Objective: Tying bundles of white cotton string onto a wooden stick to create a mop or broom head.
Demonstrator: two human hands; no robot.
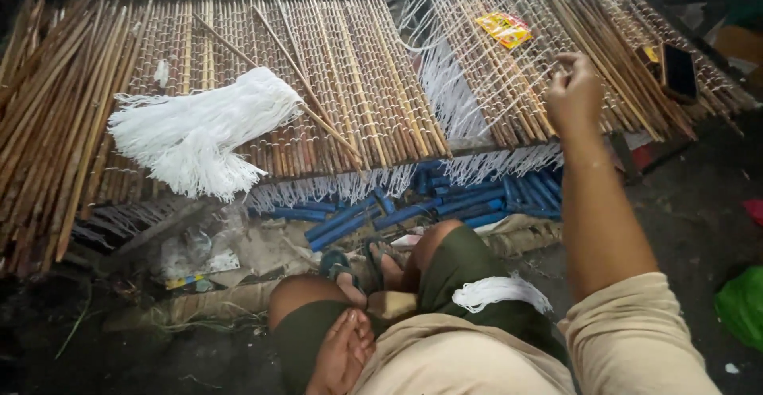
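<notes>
While left hand (343, 353) rests open, right fingers (569, 85) pinched on white strings (509, 93) over bamboo mat (342, 85)

Loose sticks (306, 77) and a white string bundle (199, 129) block the left half of the bamboo mat (350, 61). Its middle lies open. A yellow packet (503, 29) and dark phone (679, 71) crowd the far right corner.

Bamboo mat (350, 85) w/ white string bundle (199, 129), loose sticks (48, 109), yellow packet (503, 29) on it
</notes>
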